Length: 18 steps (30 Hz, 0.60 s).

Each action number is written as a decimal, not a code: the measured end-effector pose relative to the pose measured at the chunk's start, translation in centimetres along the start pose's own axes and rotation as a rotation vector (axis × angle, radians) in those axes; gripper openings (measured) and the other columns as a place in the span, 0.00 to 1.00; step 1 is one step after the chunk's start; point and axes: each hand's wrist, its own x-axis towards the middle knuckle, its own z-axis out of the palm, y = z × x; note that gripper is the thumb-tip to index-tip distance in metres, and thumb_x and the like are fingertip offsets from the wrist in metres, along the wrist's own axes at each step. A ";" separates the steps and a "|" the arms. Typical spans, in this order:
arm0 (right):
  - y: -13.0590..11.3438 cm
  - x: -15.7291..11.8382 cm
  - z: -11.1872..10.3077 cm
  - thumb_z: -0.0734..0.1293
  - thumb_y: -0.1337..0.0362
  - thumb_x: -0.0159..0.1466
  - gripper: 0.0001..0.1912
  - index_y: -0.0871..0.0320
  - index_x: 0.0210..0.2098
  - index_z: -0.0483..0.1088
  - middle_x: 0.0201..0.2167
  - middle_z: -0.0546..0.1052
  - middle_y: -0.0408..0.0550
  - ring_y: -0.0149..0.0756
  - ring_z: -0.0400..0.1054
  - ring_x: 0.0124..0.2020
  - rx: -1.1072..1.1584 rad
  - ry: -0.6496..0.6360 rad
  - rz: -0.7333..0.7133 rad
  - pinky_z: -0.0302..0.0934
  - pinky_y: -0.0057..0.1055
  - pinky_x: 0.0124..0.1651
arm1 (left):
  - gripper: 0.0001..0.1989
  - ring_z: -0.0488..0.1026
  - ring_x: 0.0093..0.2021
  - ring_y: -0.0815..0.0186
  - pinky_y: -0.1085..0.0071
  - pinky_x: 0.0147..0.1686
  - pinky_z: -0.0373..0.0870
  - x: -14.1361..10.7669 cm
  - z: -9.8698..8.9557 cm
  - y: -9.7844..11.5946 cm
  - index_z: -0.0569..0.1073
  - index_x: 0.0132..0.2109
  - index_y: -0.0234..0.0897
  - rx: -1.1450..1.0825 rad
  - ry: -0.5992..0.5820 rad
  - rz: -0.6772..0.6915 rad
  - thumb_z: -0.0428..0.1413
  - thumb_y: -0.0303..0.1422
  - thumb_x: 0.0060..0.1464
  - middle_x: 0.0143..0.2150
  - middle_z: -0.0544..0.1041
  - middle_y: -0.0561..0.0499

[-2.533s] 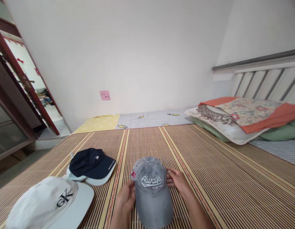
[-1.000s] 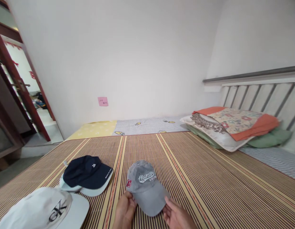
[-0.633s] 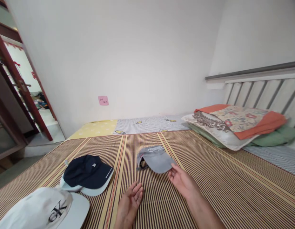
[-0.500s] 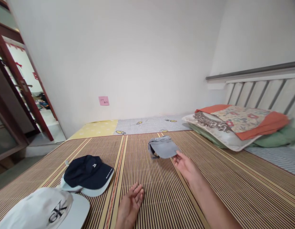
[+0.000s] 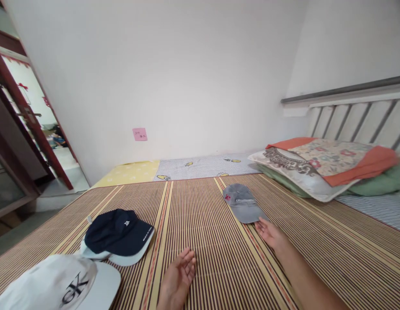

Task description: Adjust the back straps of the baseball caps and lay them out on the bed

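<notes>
Right hand: right hand (image 5: 269,232) pinching the brim edge of the grey fabric baseball cap (image 5: 240,206), thumb and fingers closed on its near right corner.
Grey cap: right of centre, toward the far part of the mat; crown far left, brim toward near right. Pale lettering on front, red patch on the side. Can't tell whether it rests fully on the mat.
Left hand: left hand (image 5: 178,275) near centre over the mat, wide, fingers loosely curled, well apart from every cap.
Navy cap: navy fabric baseball cap (image 5: 111,230) on the left, brim toward the right, small white logo on front, small white text on brim.
Under navy: pale cap (image 5: 130,258), mostly covered, brim edge showing.
White cap: white fabric cap with black monogram (image 5: 48,282), near left, brim to the right, cut off by the view edge.
Mat: brown-and-tan striped mat (image 5: 206,254) under the caps.
Far edge: yellow patterned cloth (image 5: 131,172) left, grey-white checked cloth with yellow motifs (image 5: 200,168) beside it.
Far right: floral pillow with orange ends (image 5: 335,157) on a white pillow with brown scrollwork (image 5: 283,161).
Wall: pink square note (image 5: 140,134), left of centre.
</notes>
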 end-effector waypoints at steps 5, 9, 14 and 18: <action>0.4 0.7 -1.1 0.71 0.73 0.67 0.06 0.59 0.35 0.72 0.34 0.78 0.45 0.33 0.76 0.34 -0.005 -0.022 -0.021 0.76 0.28 0.38 | 0.22 0.81 0.28 0.66 0.75 0.27 0.79 0.3 0.0 -0.2 0.68 0.62 0.20 0.002 0.002 0.005 0.52 0.16 0.62 0.40 0.82 0.39; 0.7 0.7 -1.0 0.73 0.76 0.62 0.08 0.58 0.33 0.72 0.34 0.80 0.51 0.37 0.78 0.36 0.001 -0.041 -0.046 0.77 0.27 0.39 | 0.20 0.81 0.27 0.65 0.75 0.26 0.78 0.4 -0.2 -0.3 0.69 0.61 0.19 -0.023 -0.002 0.007 0.52 0.16 0.62 0.37 0.83 0.39; 1.4 0.5 -1.3 0.76 0.77 0.57 0.12 0.58 0.32 0.72 0.30 0.80 0.49 0.38 0.78 0.35 0.008 -0.060 -0.087 0.79 0.29 0.39 | 0.18 0.81 0.26 0.65 0.75 0.26 0.79 0.4 -0.2 -0.4 0.70 0.60 0.21 -0.051 0.001 0.000 0.53 0.19 0.64 0.34 0.83 0.40; 1.5 0.2 -1.5 0.78 0.78 0.54 0.14 0.59 0.31 0.72 0.30 0.81 0.48 0.37 0.78 0.34 0.010 -0.059 -0.096 0.78 0.29 0.42 | 0.19 0.81 0.25 0.64 0.75 0.25 0.78 0.4 -0.1 -0.3 0.70 0.60 0.21 -0.064 0.003 -0.005 0.54 0.19 0.63 0.32 0.82 0.41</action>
